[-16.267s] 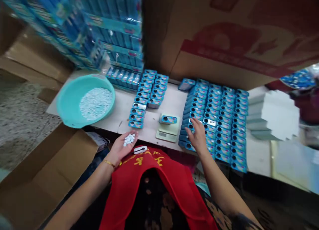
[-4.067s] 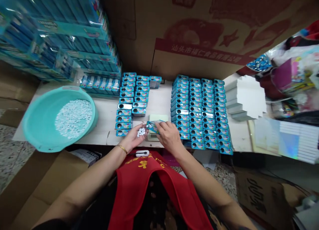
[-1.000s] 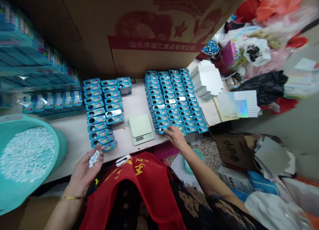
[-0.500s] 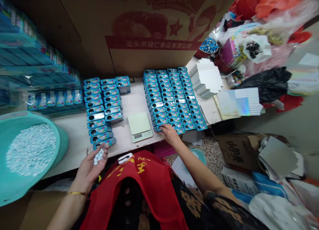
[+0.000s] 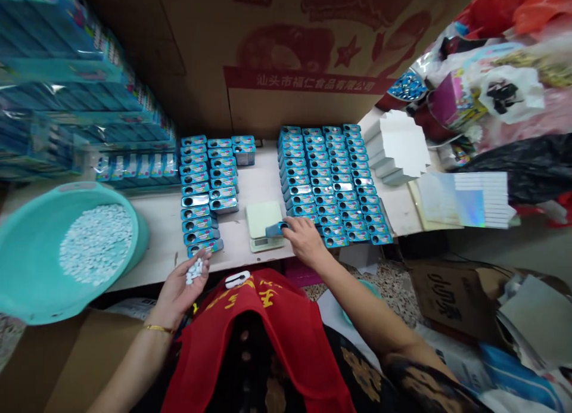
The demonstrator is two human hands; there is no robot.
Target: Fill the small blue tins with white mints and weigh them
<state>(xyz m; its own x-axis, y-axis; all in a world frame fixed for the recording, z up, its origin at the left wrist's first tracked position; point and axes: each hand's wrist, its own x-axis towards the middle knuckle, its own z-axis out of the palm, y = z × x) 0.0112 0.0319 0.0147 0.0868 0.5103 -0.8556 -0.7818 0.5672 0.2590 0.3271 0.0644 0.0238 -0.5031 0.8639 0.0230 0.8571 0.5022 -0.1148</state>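
My left hand (image 5: 179, 289), palm up and cupped, holds a small heap of white mint-like candies (image 5: 193, 272) near the front of the left group of small blue boxes (image 5: 196, 201). Each box has a dark round spot on top. Pinched in the fingers of my right hand (image 5: 304, 241) is one blue box (image 5: 274, 229), tilted over the front part of a pale kitchen scale (image 5: 261, 214). I cannot tell whether the box touches the scale. To the right stand packed rows of the same blue boxes (image 5: 328, 186).
A turquoise basin (image 5: 140, 231) at the left holds many white candies. Wrapped stacks of blue packs (image 5: 89, 97) rise behind it. A large carton (image 5: 304, 103) stands at the back. White card blanks (image 5: 397, 145) and silvery sheets (image 5: 465, 198) lie at the right.
My right hand has lifted a blue box from the front of the right rows and moved it left over the scale. My left hand still cups the candies. The view has shifted left.
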